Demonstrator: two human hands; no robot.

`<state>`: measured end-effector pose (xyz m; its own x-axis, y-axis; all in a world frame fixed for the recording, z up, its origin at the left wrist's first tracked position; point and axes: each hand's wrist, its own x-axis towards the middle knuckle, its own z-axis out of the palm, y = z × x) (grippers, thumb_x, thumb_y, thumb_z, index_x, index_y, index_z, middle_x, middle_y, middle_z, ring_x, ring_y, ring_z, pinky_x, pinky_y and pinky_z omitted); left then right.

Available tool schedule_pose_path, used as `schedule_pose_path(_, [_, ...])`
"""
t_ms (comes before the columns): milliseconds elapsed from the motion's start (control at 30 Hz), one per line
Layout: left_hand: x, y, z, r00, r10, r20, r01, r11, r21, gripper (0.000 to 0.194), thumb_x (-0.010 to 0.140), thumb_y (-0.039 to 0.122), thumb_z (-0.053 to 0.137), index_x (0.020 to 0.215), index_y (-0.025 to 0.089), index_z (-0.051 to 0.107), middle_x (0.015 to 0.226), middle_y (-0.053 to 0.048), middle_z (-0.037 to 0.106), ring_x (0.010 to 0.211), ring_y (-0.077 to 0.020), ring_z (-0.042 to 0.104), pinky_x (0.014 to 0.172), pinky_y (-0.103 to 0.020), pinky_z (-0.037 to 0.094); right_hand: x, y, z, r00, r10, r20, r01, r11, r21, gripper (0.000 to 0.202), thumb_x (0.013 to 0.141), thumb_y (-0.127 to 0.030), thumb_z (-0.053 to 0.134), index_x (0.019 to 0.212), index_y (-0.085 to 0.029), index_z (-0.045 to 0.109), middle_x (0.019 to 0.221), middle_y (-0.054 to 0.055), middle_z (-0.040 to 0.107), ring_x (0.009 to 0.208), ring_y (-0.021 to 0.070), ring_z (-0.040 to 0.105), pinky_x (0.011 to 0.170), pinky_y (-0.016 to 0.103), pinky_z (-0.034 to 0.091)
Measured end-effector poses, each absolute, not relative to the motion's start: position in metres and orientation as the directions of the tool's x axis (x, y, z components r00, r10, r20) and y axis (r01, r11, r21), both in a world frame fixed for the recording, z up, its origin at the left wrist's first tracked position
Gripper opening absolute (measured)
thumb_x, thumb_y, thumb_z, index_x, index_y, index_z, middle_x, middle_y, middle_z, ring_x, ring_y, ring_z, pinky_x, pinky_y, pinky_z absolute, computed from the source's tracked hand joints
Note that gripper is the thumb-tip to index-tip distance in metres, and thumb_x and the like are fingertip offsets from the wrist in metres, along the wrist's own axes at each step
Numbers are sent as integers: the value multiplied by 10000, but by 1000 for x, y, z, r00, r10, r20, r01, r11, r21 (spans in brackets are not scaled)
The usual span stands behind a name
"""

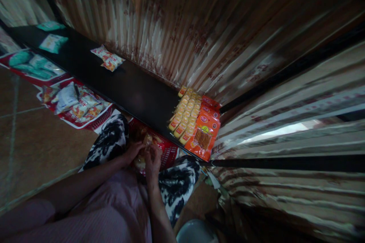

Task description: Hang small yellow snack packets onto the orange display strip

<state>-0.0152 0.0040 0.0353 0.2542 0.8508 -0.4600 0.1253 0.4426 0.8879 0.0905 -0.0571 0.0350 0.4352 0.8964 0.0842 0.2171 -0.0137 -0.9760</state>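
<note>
My left hand [134, 152] and my right hand [153, 158] meet over a red plastic basket [171, 155] between my knees. A small, pale yellow wrapped snack [148, 139] shows between the fingertips, and both hands are closed on it. Other packets lie in the basket, dim and partly covered by my hands. Just beyond, at the right end of the black shelf [137, 91], small yellow snack packs [184, 115] stand in close rows. Beside them, orange-red bags of stick-shaped snacks [203, 133] overlap in a line.
White-and-orange snack bags [110, 60] lie farther left on the shelf, with teal bags [53, 43] at its far end. A basket of mixed bags [107, 115] and one of teal packs [47, 81] stand along its front. Pleated curtain [171, 26] and dark poles [285, 164] enclose it.
</note>
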Motion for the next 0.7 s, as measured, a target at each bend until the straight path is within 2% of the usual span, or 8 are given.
schedule_pose_path(233, [-16, 1, 35, 235, 829, -508, -74, 536, 841, 224, 615, 356, 536, 708, 163, 604, 745, -25, 670, 803, -203, 608, 758, -308, 462, 90, -57, 33, 439, 898, 26, 167, -53, -985, 245, 762, -282, 559, 981, -197, 630, 1050, 74, 624, 994, 205, 585, 897, 356, 453])
schedule_pose_path(367, [-16, 1, 38, 288, 741, -607, -235, 669, 705, 206, 608, 306, 525, 737, 163, 601, 669, -15, 666, 711, -191, 622, 713, -303, 470, 88, -57, 39, 440, 898, -5, 136, -72, -988, 264, 774, -273, 537, 1015, -193, 610, 1059, 78, 620, 922, 188, 610, 845, 334, 479])
schedule_pose_path(500, [-16, 3, 48, 379, 665, -643, -329, 747, 578, 199, 641, 255, 488, 766, 158, 609, 643, -17, 670, 684, -185, 641, 690, -289, 482, 86, -57, 46, 445, 895, -33, 117, -95, -989, 275, 784, -297, 532, 1031, -194, 599, 1052, 80, 629, 892, 186, 620, 822, 327, 486])
schedule_pose_path(700, [-17, 5, 54, 462, 581, -670, -470, 801, 371, 199, 670, 176, 504, 798, 101, 637, 639, -45, 681, 618, -178, 648, 618, -255, 481, 84, -54, 54, 459, 888, -23, 195, -126, -973, 295, 769, -283, 513, 1025, -175, 612, 904, 53, 655, 800, 175, 615, 764, 314, 484])
